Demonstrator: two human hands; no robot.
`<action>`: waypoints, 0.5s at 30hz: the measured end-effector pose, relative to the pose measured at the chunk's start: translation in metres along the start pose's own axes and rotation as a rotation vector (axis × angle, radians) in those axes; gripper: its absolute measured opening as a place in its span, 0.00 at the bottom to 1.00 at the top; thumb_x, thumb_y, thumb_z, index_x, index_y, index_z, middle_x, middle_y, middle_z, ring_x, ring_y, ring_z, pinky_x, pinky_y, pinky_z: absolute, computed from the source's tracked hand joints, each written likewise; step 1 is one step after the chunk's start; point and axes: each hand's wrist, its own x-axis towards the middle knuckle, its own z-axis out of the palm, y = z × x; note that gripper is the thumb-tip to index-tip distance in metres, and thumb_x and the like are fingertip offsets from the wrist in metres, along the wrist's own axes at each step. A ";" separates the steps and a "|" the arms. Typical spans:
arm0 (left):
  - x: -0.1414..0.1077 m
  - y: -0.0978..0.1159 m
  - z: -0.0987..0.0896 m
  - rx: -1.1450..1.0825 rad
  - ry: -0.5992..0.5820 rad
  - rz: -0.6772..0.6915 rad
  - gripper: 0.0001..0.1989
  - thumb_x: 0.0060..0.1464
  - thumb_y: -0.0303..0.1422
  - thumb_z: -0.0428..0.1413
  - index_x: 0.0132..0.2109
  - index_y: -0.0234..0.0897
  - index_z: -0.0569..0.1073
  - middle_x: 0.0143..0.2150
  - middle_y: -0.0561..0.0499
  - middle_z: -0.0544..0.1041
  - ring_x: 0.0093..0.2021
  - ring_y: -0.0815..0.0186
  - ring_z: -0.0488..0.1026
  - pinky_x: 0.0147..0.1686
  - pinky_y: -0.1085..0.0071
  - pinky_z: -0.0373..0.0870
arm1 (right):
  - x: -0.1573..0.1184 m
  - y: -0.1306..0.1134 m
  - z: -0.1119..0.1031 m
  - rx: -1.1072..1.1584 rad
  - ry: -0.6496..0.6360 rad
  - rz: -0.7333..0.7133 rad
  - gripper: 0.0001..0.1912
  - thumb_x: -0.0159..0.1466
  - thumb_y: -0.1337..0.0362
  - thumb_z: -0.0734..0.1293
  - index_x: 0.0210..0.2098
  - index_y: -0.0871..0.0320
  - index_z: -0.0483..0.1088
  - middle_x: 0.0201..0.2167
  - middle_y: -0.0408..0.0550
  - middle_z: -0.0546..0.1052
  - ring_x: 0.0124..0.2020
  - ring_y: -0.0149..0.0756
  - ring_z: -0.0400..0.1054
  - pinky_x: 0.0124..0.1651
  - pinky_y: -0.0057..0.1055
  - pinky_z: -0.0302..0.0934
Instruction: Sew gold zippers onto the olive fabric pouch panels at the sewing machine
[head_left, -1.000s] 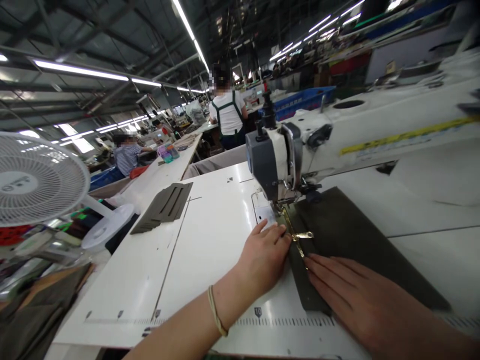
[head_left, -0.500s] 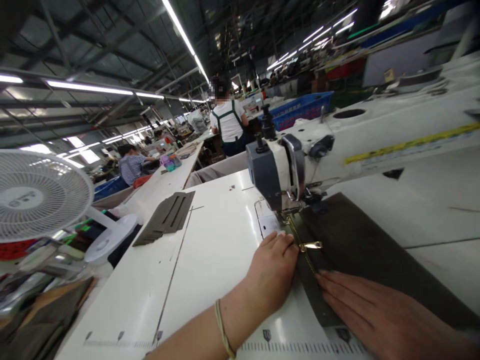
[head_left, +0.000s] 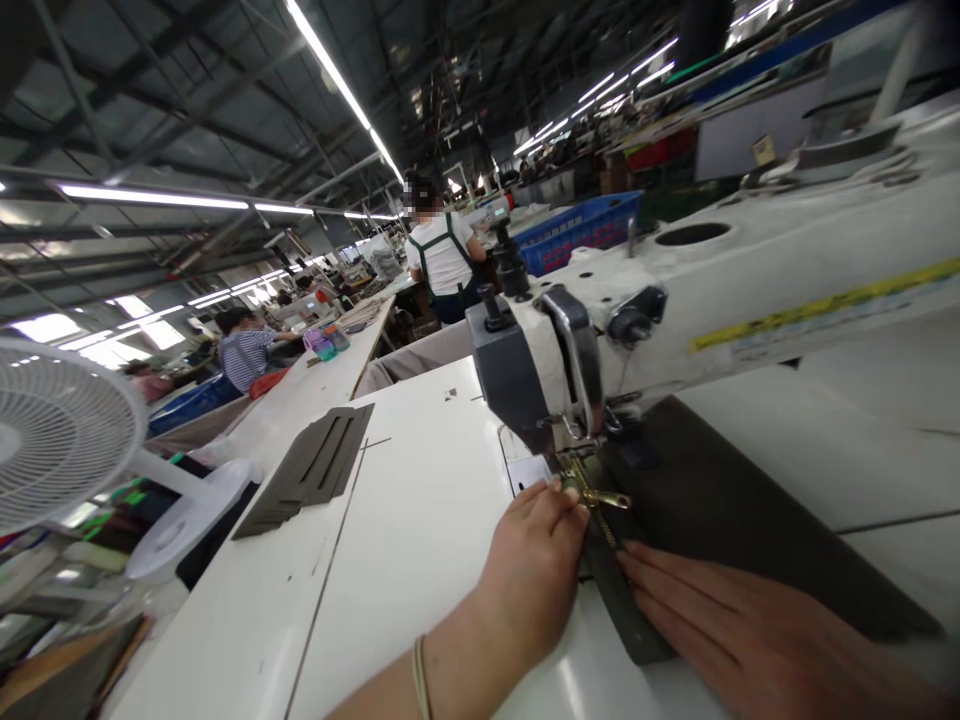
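1. Head view, where things lay: the zipper (head_left: 604, 527) ran along the left part of the dark cloth (head_left: 720, 500), on the white table (head_left: 420, 490) and ahead of the hands. Its far end lay close by the foot of the sewing machine (head_left: 512, 375).
2. Head view, long axis: the zipper's teeth formed a line from the needle area back toward the person, slanting slightly right. The zipper pull (head_left: 613, 499) stuck out rightward across that line. The cloth's long right edge slanted from beside the machine down to the right.
3. Head view, nearer hand: the left hand (head_left: 534, 565) was nearer the needle, fingertips at the zipper's left side; the right hand (head_left: 739, 630) lay farther back, fingertips by its near visible end.
4. Head view, hands: the left fingers were bent and bunched; whether they pinched anything could not be told. The right hand was flat, fingers straight and together on the cloth, gripping nothing visible.
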 end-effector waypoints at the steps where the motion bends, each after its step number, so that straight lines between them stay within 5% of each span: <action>1: 0.001 -0.001 0.001 -0.004 -0.015 -0.016 0.10 0.62 0.24 0.45 0.45 0.31 0.70 0.42 0.42 0.76 0.45 0.59 0.74 0.53 0.60 0.71 | 0.001 0.002 0.002 -0.004 0.004 -0.004 0.28 0.63 0.80 0.48 0.30 0.59 0.76 0.32 0.47 0.79 0.35 0.30 0.73 0.41 0.24 0.69; 9: 0.003 -0.004 -0.001 -0.057 -0.184 -0.147 0.11 0.57 0.21 0.47 0.45 0.30 0.69 0.45 0.39 0.70 0.48 0.57 0.69 0.51 0.60 0.71 | -0.003 0.009 0.002 0.060 -0.022 0.031 0.21 0.62 0.76 0.52 0.38 0.60 0.75 0.39 0.49 0.78 0.40 0.32 0.72 0.44 0.26 0.68; 12: 0.004 -0.002 -0.006 -0.015 -0.237 -0.131 0.12 0.55 0.21 0.48 0.45 0.29 0.70 0.45 0.39 0.71 0.50 0.56 0.68 0.56 0.59 0.67 | 0.001 0.021 -0.003 0.211 -0.129 0.148 0.15 0.66 0.65 0.56 0.41 0.57 0.74 0.38 0.48 0.78 0.39 0.35 0.73 0.38 0.28 0.69; 15: 0.003 0.002 -0.011 0.023 -0.300 -0.128 0.13 0.54 0.22 0.49 0.47 0.28 0.69 0.45 0.39 0.72 0.53 0.55 0.66 0.60 0.56 0.60 | 0.013 0.040 0.010 0.272 -0.290 0.406 0.15 0.66 0.59 0.57 0.32 0.55 0.73 0.27 0.46 0.77 0.28 0.35 0.72 0.30 0.30 0.66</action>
